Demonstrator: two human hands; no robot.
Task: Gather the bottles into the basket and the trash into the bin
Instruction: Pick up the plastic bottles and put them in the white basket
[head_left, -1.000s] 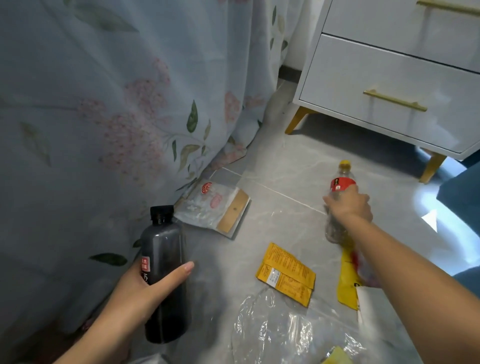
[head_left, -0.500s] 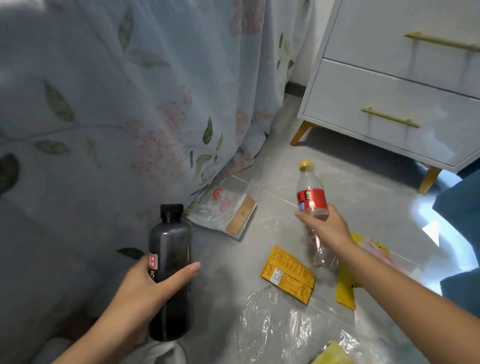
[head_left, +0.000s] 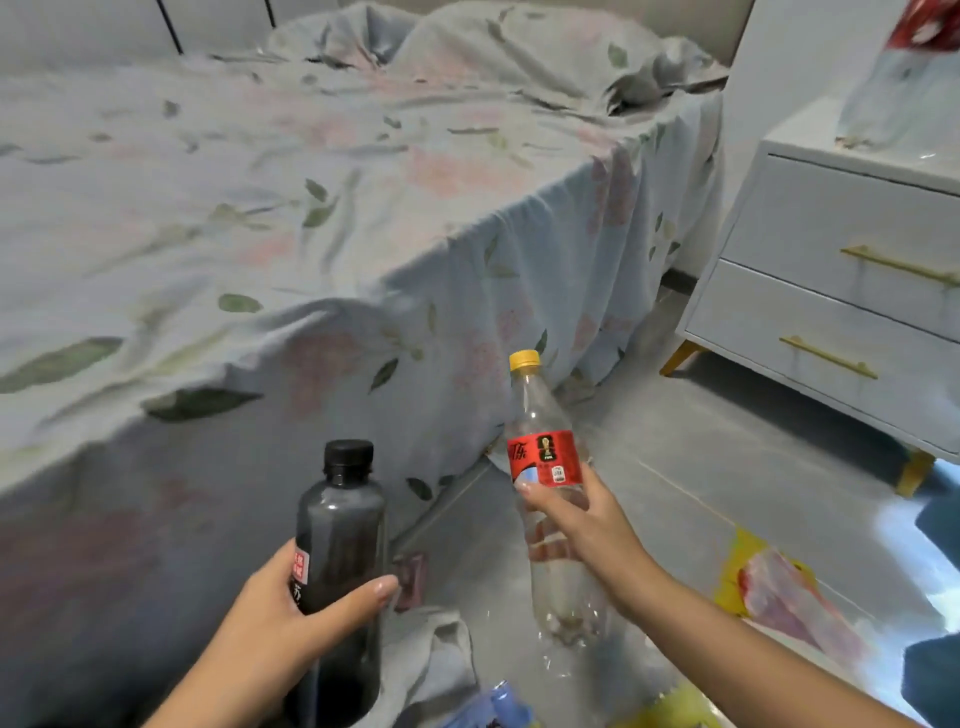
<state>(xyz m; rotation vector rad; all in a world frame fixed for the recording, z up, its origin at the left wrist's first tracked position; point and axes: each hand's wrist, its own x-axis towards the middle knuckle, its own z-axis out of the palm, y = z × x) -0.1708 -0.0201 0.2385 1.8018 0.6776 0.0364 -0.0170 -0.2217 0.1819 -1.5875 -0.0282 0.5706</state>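
My left hand (head_left: 291, 618) grips a dark grey bottle (head_left: 340, 525) with a black cap, held upright at the lower middle. A clear plastic bottle (head_left: 545, 457) with a yellow cap and a red label is held upright by my right hand (head_left: 582, 525), whose fingers curl round its middle. Both bottles are lifted off the floor, side by side and apart. On the floor at the right lies a yellow wrapper with a pinkish bag (head_left: 779, 597) on it. More wrappers (head_left: 498, 706) show at the bottom edge. No basket or bin is in view.
A bed with a pale floral sheet (head_left: 311, 208) fills the left and centre, its cover hanging to the grey tiled floor (head_left: 675, 467). A white nightstand (head_left: 831, 312) with gold handles stands at the right, a plastic bag (head_left: 898, 88) on top. A grey cloth (head_left: 441, 654) lies on the floor.
The view has swung up from the floor to the bed top. Both hands have risen with their bottles, and the clear bottle has come closer to the dark one.
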